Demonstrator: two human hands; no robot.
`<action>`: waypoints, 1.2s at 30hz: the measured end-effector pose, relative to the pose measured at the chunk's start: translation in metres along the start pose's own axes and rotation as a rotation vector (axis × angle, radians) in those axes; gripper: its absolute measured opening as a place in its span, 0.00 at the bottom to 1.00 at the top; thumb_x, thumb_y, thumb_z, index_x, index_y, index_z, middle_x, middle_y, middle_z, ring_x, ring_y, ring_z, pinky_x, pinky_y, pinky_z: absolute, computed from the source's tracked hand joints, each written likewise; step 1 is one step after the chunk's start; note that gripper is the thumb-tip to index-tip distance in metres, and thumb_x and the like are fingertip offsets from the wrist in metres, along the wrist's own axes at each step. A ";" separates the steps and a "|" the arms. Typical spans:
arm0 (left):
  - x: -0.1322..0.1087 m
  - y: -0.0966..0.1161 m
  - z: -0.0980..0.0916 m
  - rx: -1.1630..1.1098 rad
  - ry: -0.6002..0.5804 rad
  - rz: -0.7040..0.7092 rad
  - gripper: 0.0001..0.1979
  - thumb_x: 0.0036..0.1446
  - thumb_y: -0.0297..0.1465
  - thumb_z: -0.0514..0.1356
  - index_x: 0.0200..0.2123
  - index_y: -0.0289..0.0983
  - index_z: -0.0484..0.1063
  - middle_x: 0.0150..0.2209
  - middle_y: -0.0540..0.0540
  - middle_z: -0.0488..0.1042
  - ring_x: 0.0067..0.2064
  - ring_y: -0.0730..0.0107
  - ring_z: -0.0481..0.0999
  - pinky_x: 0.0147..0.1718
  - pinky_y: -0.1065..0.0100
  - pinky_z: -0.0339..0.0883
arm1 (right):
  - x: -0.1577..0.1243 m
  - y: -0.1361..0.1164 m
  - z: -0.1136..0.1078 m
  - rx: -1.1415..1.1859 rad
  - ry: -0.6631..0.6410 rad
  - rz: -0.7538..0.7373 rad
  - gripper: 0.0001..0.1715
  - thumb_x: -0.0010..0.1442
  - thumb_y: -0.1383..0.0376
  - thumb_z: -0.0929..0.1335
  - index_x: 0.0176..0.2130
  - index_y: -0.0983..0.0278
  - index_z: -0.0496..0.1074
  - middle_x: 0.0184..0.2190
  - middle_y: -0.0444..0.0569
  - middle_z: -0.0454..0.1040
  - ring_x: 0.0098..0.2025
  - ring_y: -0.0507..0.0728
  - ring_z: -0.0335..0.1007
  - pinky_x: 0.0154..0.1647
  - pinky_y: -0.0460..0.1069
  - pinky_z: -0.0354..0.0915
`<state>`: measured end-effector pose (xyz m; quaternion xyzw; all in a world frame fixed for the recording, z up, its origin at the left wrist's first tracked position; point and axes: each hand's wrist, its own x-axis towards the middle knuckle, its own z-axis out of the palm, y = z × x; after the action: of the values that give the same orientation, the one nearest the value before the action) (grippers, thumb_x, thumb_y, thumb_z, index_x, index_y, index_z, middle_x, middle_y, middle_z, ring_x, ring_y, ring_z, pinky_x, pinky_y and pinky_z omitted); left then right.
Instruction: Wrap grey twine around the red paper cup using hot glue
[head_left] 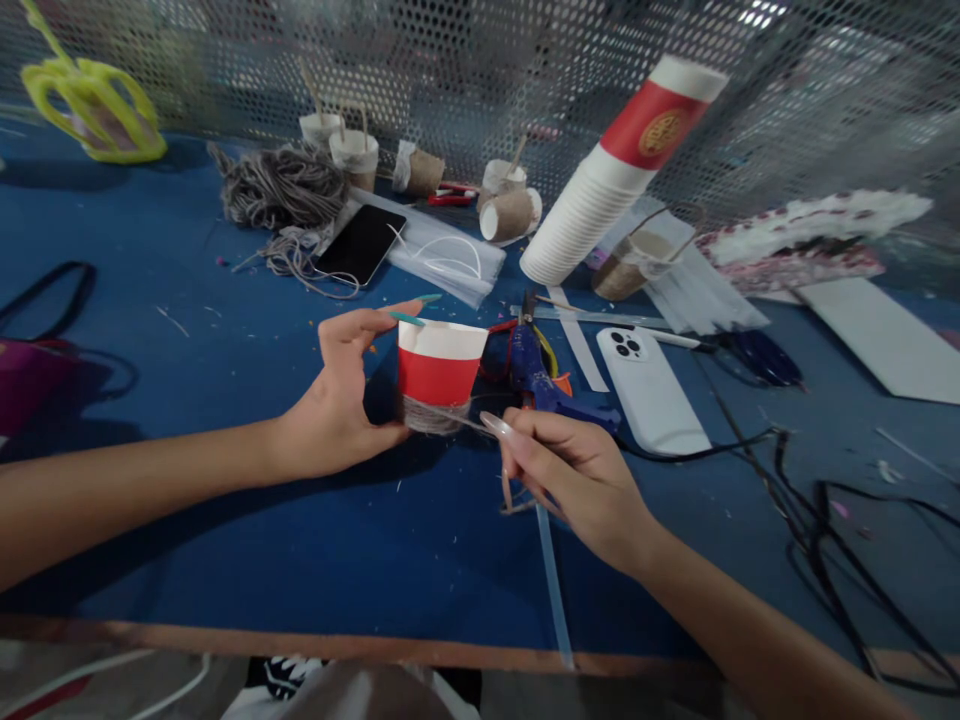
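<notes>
A white paper cup with a red band (pixel 439 375) is held upright over the blue table, its lower part wrapped in grey twine (pixel 435 415). My left hand (pixel 341 390) grips the cup from the left, fingers at the rim and thumb near the base. A strand of the twine runs from the cup to my right hand (pixel 562 465), which pinches it between thumb and forefinger. Just behind my right hand lies a blue glue gun (pixel 534 370).
Behind stand a leaning stack of paper cups (pixel 585 210), a grey twine heap (pixel 285 188), a black phone (pixel 362 243) and small twine-wrapped cups (pixel 510 215). At right are a white phone (pixel 651 395) and black cables (pixel 825 550). The table's front edge (pixel 360 645) is near.
</notes>
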<state>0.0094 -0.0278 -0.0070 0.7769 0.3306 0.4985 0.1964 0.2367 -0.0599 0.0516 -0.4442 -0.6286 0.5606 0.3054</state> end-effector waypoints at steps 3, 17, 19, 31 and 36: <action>0.003 0.003 -0.002 0.030 -0.035 0.024 0.39 0.49 0.29 0.67 0.59 0.45 0.48 0.61 0.36 0.56 0.64 0.51 0.65 0.60 0.46 0.68 | 0.000 0.000 0.000 0.023 -0.005 0.006 0.23 0.61 0.54 0.67 0.21 0.64 0.68 0.13 0.36 0.59 0.13 0.44 0.48 0.12 0.42 0.46; 0.000 0.002 0.001 -0.089 -0.125 0.021 0.35 0.48 0.31 0.69 0.49 0.45 0.47 0.59 0.35 0.61 0.64 0.49 0.66 0.57 0.44 0.71 | 0.000 0.005 -0.004 0.109 0.017 0.063 0.24 0.60 0.52 0.68 0.21 0.64 0.67 0.13 0.38 0.61 0.13 0.43 0.47 0.11 0.41 0.42; 0.001 0.001 -0.001 -0.145 -0.159 0.025 0.31 0.50 0.31 0.68 0.46 0.46 0.47 0.60 0.35 0.61 0.65 0.50 0.65 0.55 0.46 0.72 | -0.001 0.005 -0.005 0.117 0.012 0.067 0.24 0.60 0.52 0.68 0.21 0.64 0.67 0.13 0.38 0.60 0.14 0.44 0.48 0.11 0.41 0.42; 0.003 -0.001 -0.011 -0.225 -0.303 0.086 0.25 0.55 0.21 0.61 0.47 0.43 0.49 0.65 0.32 0.49 0.71 0.47 0.48 0.61 0.41 0.62 | 0.000 0.006 -0.005 0.102 0.016 0.053 0.24 0.61 0.53 0.68 0.21 0.65 0.68 0.14 0.38 0.62 0.14 0.42 0.48 0.10 0.40 0.42; 0.002 -0.001 -0.012 -0.245 -0.292 0.051 0.24 0.54 0.20 0.61 0.47 0.44 0.53 0.68 0.34 0.47 0.71 0.44 0.47 0.62 0.38 0.59 | 0.001 0.004 -0.004 0.095 0.018 0.033 0.24 0.61 0.53 0.68 0.21 0.65 0.67 0.12 0.36 0.58 0.13 0.42 0.48 0.10 0.40 0.42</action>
<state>-0.0011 -0.0256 -0.0012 0.8196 0.2155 0.4216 0.3225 0.2407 -0.0579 0.0484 -0.4447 -0.5911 0.5907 0.3223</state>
